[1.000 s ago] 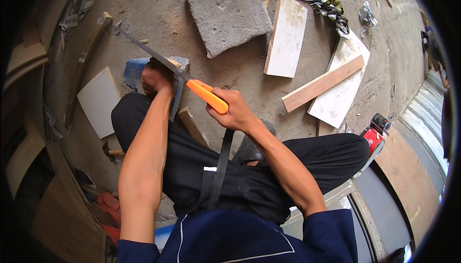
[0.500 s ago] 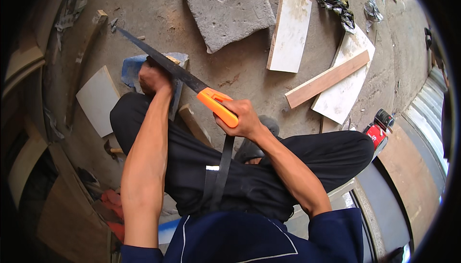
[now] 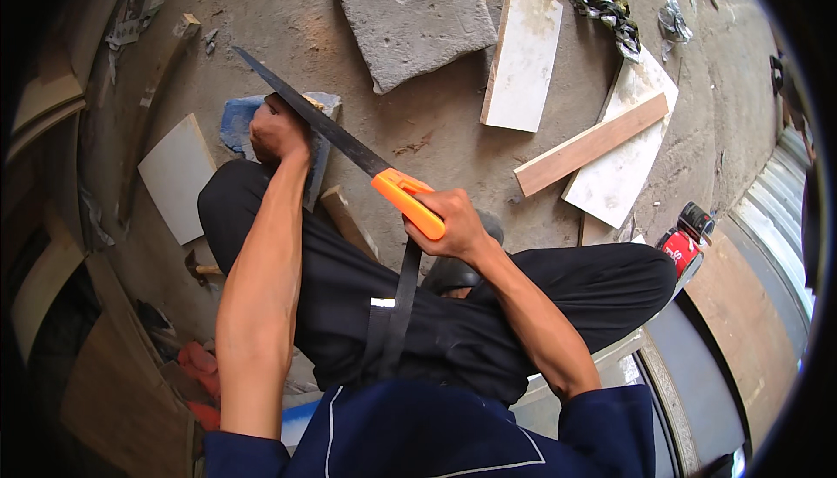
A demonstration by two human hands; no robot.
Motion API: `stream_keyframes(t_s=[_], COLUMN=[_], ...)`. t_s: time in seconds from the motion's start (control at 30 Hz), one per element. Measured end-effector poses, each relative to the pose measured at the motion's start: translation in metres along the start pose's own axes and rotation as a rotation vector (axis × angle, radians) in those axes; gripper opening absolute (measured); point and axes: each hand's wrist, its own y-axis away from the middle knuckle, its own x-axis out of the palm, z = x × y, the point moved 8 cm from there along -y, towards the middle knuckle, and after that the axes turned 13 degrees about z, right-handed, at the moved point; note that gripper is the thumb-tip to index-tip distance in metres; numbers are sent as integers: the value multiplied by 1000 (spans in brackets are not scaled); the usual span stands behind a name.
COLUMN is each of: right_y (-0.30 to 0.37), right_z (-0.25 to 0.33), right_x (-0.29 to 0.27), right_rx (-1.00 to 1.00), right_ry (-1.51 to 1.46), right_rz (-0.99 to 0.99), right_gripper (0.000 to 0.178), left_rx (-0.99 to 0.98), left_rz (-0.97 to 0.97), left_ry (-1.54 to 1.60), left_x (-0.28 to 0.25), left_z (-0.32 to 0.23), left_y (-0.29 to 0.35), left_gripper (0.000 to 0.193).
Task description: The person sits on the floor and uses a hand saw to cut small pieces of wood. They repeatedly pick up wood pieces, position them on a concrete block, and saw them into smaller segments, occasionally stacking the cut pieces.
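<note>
My right hand (image 3: 459, 223) is wrapped round the orange handle of a handsaw (image 3: 336, 136). Its dark blade slants up to the left and passes just beside my left hand (image 3: 279, 134). That hand is closed over a blue-grey block (image 3: 237, 120) by my left knee; what lies under its fingers is hidden. A small light wooden edge (image 3: 314, 102) shows on the block, close to the blade. I cannot tell whether the teeth touch it.
A stone slab (image 3: 414, 20) lies ahead, with a white board (image 3: 523, 55) to its right. Further right, a reddish wooden strip (image 3: 593, 142) rests on another white board (image 3: 629, 190). A hammer (image 3: 202, 269) and a white panel (image 3: 177, 177) lie left; a red-and-black tool (image 3: 684, 247) sits right.
The saw has slid back toward me, down and to the right, along with my right hand. My left hand stays at the block.
</note>
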Motion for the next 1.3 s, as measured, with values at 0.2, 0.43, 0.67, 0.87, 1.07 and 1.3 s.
stream_keyframes(t_s=[0.2, 0.43, 0.67, 0.87, 1.07, 1.3], right_y=[26, -52, -16, -19, -14, -20], right_z=[4, 24, 15, 10, -4, -2], right_x=[-10, 4, -11, 5, 7, 4], right_rx=[62, -54, -52, -75, -50, -86], right_ry=[33, 73, 60, 58, 9, -62], right_rz=[44, -101, -176, -149, -144, -143], right_gripper=[21, 20, 17, 14, 12, 11], left_rx=[-84, 70, -116, -179, -143, -45], left_rz=[-50, 181, -15, 60, -12, -6], left_ry=[-32, 46, 21, 173, 23, 84], left_x=[-8, 13, -3, 6, -1, -3], left_z=[0, -4, -4, 14, 0, -2], left_y=[4, 2, 3, -4, 5, 7], left_gripper=[47, 48, 49, 55, 51, 52])
